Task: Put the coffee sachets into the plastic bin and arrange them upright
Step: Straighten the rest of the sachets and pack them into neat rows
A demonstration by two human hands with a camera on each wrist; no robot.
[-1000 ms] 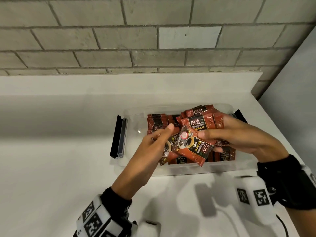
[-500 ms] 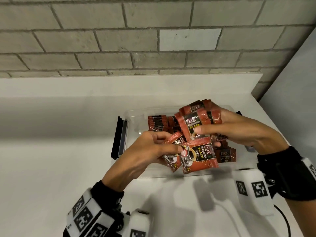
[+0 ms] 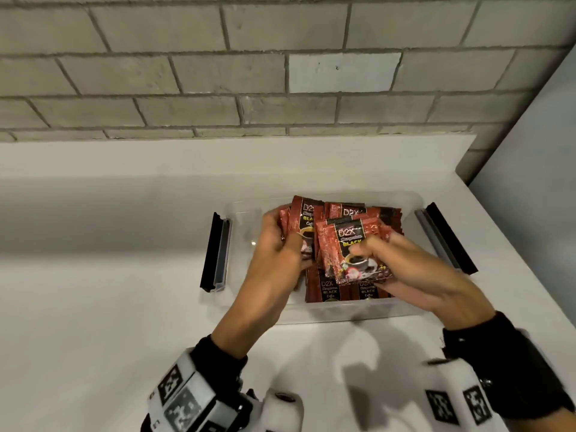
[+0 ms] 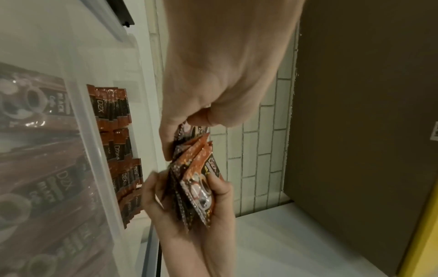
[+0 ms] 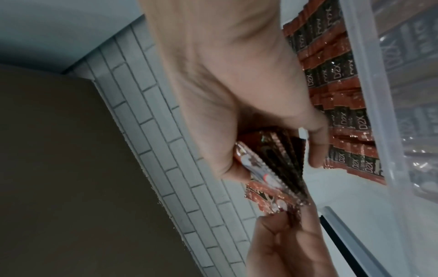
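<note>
A clear plastic bin (image 3: 402, 307) sits on the white counter. Red and black coffee sachets (image 3: 330, 291) stand upright in rows inside it, also seen in the left wrist view (image 4: 113, 110) and the right wrist view (image 5: 341, 116). My left hand (image 3: 285, 235) grips a few sachets (image 3: 304, 222) upright over the bin's left half. Just to its right, my right hand (image 3: 371, 266) holds a thicker bundle of sachets (image 3: 346, 247), thumb on the front one. The two bundles touch edge to edge (image 4: 192, 165). The bin's floor under my hands is hidden.
Black latch handles stick out at the bin's left (image 3: 215, 251) and right (image 3: 445, 238) ends. A grey brick wall (image 3: 280, 73) rises behind the counter, and a panel (image 3: 536, 182) closes off the right side. Bare white counter (image 3: 109, 307) lies to the left and in front.
Both hands moved back over the bin and turned the sachets upright, print facing me. My left hand now holds its own few sachets, to the left of the right hand's bundle.
</note>
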